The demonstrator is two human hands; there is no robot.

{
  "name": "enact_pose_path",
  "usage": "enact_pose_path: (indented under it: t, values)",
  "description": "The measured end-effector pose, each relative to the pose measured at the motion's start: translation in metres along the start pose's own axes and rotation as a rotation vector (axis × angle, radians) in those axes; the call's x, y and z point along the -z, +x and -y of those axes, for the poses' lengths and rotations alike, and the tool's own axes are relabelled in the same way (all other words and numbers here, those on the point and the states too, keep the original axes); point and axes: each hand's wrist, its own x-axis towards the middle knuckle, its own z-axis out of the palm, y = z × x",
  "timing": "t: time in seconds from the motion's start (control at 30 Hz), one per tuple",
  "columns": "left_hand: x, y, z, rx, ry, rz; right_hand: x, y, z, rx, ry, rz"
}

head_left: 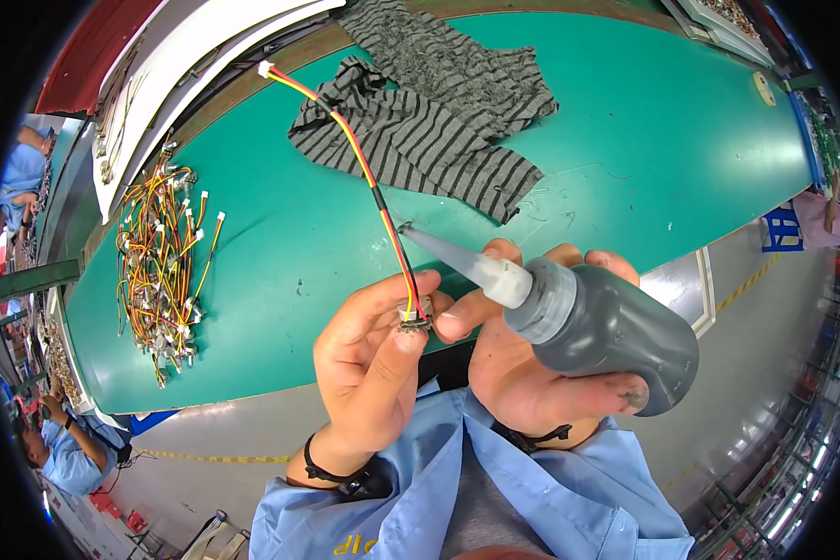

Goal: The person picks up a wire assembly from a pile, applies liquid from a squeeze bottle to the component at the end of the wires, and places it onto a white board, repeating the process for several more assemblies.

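My left hand [364,378] pinches a small round part [415,324] between thumb and fingers. From it rises a cable [370,177] of red, yellow and black wires, which ends in a small white plug [265,69]. My right hand [523,387] is wrapped round a soft squeeze bottle [621,336] with dark contents, tilted so its long pointed nozzle [448,257] aims up and left. The nozzle tip lies close to the cable; I cannot tell whether they touch. One right finger reaches to the small part. Dark smudges mark my right thumb.
A heap of similar wired parts [159,271] lies on the left of the green table [663,140]. Striped grey cloth [420,140] is crumpled at the far middle. Behind the heap runs a white curved-looking tray [121,103]. Other people [70,453] work at far left.
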Motion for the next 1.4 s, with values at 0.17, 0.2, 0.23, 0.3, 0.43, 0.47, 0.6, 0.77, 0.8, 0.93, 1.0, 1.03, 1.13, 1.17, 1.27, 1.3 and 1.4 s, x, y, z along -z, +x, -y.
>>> enact_pose_path:
  t: [0.17,0.2,0.23,0.3,0.43,0.47,0.6,0.77,0.8,0.93,1.0,1.03,1.13,1.17,1.27,1.3,1.4]
  values:
    - [0.000,0.000,0.001,-0.008,-0.016,0.047,-0.002,-0.001,0.007,-0.041,0.043,-0.030]
    - [0.000,0.001,0.000,-0.013,-0.022,0.066,-0.003,-0.001,0.009,-0.071,0.045,-0.057]
    - [-0.001,0.001,0.000,-0.019,-0.029,0.084,-0.003,-0.001,0.008,-0.070,0.044,-0.058]
    - [-0.003,0.001,-0.001,-0.016,-0.022,0.070,-0.003,0.000,0.004,-0.046,0.054,0.018]
    - [-0.003,0.000,-0.002,-0.008,-0.010,0.040,0.000,-0.001,0.003,-0.020,0.021,0.030]
    - [-0.003,0.000,-0.001,-0.004,-0.011,0.042,0.001,-0.002,0.003,-0.013,0.001,0.016]
    - [-0.002,0.000,-0.001,0.004,-0.013,0.045,-0.002,-0.002,0.006,-0.037,0.028,-0.076]
    - [-0.005,-0.001,-0.002,0.017,-0.023,0.018,-0.002,-0.003,0.006,-0.056,-0.037,0.018]
    - [-0.005,-0.001,-0.002,0.018,-0.024,0.019,-0.001,-0.004,0.006,-0.069,-0.005,0.026]
    - [-0.007,0.001,-0.001,0.027,-0.028,-0.002,0.003,-0.001,0.005,-0.081,0.067,0.065]
    - [-0.007,0.003,-0.003,0.013,-0.020,0.025,0.005,0.003,0.006,-0.061,0.090,0.112]
    - [-0.007,0.004,-0.004,0.004,-0.014,0.038,0.004,0.005,0.007,-0.063,0.097,0.116]
    - [0.001,0.007,-0.011,-0.010,0.074,0.073,-0.007,0.009,0.010,-0.125,0.049,-0.085]
    - [0.005,0.007,-0.017,-0.023,0.122,0.084,-0.005,0.009,0.009,-0.139,0.076,-0.064]
    - [0.013,0.014,-0.045,-0.119,0.470,0.068,0.013,0.017,0.008,-0.054,-0.086,-0.082]
    - [0.015,0.018,-0.056,-0.148,0.634,0.063,0.020,0.024,0.011,-0.021,-0.060,-0.077]
    - [0.032,0.031,-0.097,-0.349,1.027,0.037,0.029,0.041,0.018,0.001,-0.033,-0.058]
